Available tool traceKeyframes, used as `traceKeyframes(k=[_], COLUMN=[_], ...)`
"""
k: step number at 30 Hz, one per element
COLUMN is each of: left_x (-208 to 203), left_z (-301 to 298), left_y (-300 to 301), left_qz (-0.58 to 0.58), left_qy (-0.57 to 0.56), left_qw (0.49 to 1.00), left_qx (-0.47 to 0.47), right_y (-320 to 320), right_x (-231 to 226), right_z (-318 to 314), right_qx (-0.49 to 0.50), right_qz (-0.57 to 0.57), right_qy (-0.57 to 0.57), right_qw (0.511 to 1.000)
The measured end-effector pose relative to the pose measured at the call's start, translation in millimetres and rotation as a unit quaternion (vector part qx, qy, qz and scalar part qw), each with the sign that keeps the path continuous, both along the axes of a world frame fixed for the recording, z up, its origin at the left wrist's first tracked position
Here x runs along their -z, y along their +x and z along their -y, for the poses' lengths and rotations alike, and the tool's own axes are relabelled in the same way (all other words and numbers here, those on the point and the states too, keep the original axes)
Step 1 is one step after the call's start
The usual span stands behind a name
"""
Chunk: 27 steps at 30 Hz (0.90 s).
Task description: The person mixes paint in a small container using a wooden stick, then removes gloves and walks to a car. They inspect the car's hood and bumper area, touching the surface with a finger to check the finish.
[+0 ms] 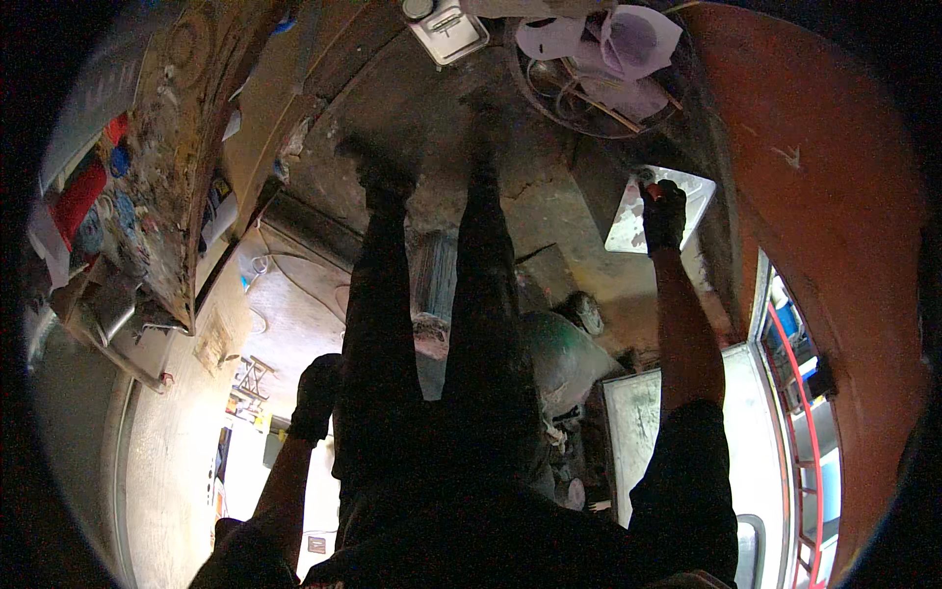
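My right hand (664, 213), in a dark glove, is closed at the top of a box-shaped container (626, 232) with a pale, patchy, stained top and a dark side. A small dark round part (645, 176) shows by the fingers. Whatever the fingers grip there is hidden under the hand. My left hand (316, 395), also in a dark glove, hangs low beside my left leg. It is too dark to make out its fingers or anything in them.
A round bin (523, 93) with pale sheets and sticks stands at the far right. A white tray (448, 37) lies ahead. A cluttered, stained bench (162, 187) is at the left, an orange-brown panel (814, 196) at the right. A cloudy plastic bag (564, 358) sits beside my right leg.
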State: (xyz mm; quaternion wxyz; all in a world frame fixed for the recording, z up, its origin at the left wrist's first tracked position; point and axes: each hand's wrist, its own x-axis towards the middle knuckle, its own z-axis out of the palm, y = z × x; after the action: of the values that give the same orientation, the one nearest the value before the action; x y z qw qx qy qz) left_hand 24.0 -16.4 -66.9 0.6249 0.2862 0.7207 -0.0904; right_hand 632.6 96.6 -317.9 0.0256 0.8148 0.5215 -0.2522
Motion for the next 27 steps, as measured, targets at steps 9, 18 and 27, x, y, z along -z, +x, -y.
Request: traceKeyframes(k=[9, 18, 27], left_x=[2.6, 16.4, 6.6], left_z=[-37.3, -12.7, 9.7], left_y=[42.4, 28.9, 10.6], left_qz=[0.033, 0.003, 0.002], left_qy=[0.088, 0.065, 0.1], left_qw=[0.981, 0.988, 0.984], left_qx=[0.172, 0.138, 0.147], right_y=[-10.8, 28.6, -20.7], right_x=[-1.0, 54.6, -18.0], right_z=[-2.8, 25.1, 19.8], right_qx=[-0.022, -0.07, 0.523], right_qz=[0.071, 0.095, -0.338], right_qy=[-0.037, -0.247, -0.068], right_qw=[0.997, 0.962, 0.779])
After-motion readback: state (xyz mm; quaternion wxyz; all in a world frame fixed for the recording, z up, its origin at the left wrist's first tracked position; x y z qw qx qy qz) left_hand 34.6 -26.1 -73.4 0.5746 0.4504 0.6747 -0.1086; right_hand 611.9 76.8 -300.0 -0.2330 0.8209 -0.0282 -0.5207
